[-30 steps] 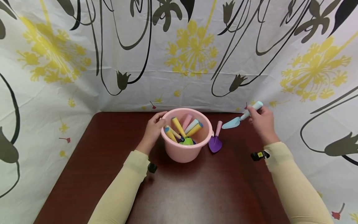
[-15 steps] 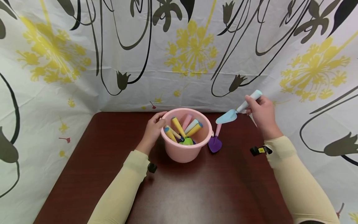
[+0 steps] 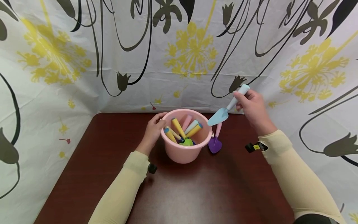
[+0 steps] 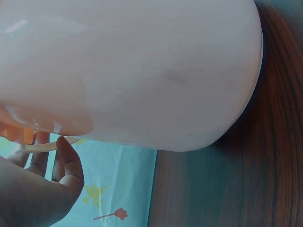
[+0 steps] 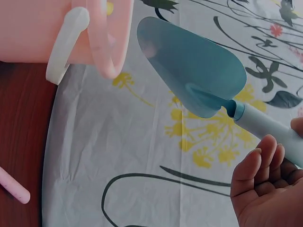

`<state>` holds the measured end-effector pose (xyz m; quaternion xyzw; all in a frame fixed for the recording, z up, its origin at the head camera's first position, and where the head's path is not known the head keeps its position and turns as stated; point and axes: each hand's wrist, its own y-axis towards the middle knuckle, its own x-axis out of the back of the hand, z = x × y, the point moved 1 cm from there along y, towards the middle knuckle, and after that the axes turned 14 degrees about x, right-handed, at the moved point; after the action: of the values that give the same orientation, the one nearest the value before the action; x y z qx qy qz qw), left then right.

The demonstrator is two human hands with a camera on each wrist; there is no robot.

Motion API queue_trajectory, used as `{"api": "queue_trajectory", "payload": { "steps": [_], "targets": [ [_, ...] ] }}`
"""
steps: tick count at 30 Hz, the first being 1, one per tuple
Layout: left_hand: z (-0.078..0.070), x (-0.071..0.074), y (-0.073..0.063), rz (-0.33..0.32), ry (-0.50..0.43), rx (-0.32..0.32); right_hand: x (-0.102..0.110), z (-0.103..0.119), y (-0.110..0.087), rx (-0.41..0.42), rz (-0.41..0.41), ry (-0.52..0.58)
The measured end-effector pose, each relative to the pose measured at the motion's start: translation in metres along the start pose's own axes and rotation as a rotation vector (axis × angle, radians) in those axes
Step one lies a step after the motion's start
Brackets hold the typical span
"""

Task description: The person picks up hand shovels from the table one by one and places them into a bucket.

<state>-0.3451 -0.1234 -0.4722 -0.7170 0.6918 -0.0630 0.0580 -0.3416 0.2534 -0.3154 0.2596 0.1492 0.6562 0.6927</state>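
A pink bucket (image 3: 183,154) stands on the dark table, holding several small garden tools with yellow, pink and pale blue handles. My left hand (image 3: 152,130) grips its left rim; in the left wrist view the fingers (image 4: 71,165) curl by the rim and the white handle (image 4: 40,147). My right hand (image 3: 254,110) holds a light blue trowel (image 3: 219,116) by its pale handle, raised, blade pointing down-left. The blade tip overlaps the bucket's right rim in the head view; in the right wrist view the blade (image 5: 194,66) is apart from the bucket (image 5: 109,56).
A purple toy shovel (image 3: 215,145) with a pink handle lies on the table (image 3: 195,193) just right of the bucket. Behind the table hangs a white cloth (image 3: 167,87) with yellow and grey flowers. Black cameras sit on both wrists.
My right hand has lifted the light blue trowel and carried it left, from beyond the purple shovel to the bucket's right rim. The left hand and the bucket stay where they were.
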Motion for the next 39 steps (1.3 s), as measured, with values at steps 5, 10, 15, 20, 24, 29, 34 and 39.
{"api": "queue_trajectory", "payload": {
  "steps": [5, 10, 15, 20, 24, 29, 34, 39],
  "targets": [
    [0.001, -0.001, 0.001, 0.002, -0.003, -0.004, -0.008, 0.001, 0.003, 0.002, 0.03, -0.086],
    [0.001, -0.001, 0.002, 0.009, -0.008, 0.002, -0.015, 0.001, 0.004, 0.01, 0.051, -0.094],
    [0.001, -0.001, 0.002, 0.01, -0.007, -0.002, -0.022, -0.001, 0.006, 0.038, 0.092, -0.14],
    [0.001, -0.002, 0.003, 0.004, 0.0, -0.006, -0.028, 0.0, 0.006, 0.046, 0.168, -0.223],
    [0.001, -0.002, 0.001, 0.007, -0.005, 0.001, -0.035, 0.003, 0.007, 0.066, 0.249, -0.3],
    [0.001, 0.0, 0.001, 0.019, -0.024, -0.003, -0.046, 0.004, 0.008, 0.127, 0.323, -0.385],
    [0.003, 0.0, 0.002, 0.024, -0.025, -0.009, -0.055, 0.0, 0.006, 0.209, 0.404, -0.486],
    [0.003, 0.0, 0.002, 0.023, -0.012, -0.01, -0.066, -0.001, 0.005, 0.252, 0.497, -0.549]
  ]
}}
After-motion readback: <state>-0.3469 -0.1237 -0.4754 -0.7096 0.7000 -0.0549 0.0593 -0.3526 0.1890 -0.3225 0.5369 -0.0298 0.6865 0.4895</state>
